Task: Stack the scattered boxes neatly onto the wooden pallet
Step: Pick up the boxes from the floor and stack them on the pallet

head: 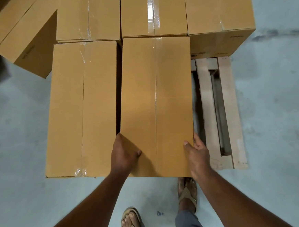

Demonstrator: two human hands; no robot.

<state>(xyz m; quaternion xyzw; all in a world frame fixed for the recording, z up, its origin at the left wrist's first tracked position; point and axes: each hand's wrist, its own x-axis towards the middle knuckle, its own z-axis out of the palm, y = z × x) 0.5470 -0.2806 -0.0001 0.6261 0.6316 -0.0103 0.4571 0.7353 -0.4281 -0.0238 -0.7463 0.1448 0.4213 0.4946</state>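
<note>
Middle box point(156, 102) sits on the wooden pallet point(231, 110), long axis running straight away from the person, near short end at both hands. Left hand point(124, 153) holds the near-left corner: thumb lies on the top face, fingers go down the left side into the narrow gap beside the left box point(80, 108); fingers hidden there. Right hand point(197, 151) holds the near-right corner, thumb on top, fingers wrapped over the right edge. Both grips clamp the box from opposite sides, neither released. Both hands are equally near.

Key relation: a dark gap runs between middle box and left box, widest mid-length; far end meets the back row of boxes point(152, 12). Judging from this, the box needs a nudge left and forward to close up. Bare pallet slats are exposed to the right, room for another box. A tilted box point(23, 39) lies off to the far left, apparently off the pallet on the floor point(276, 103).
</note>
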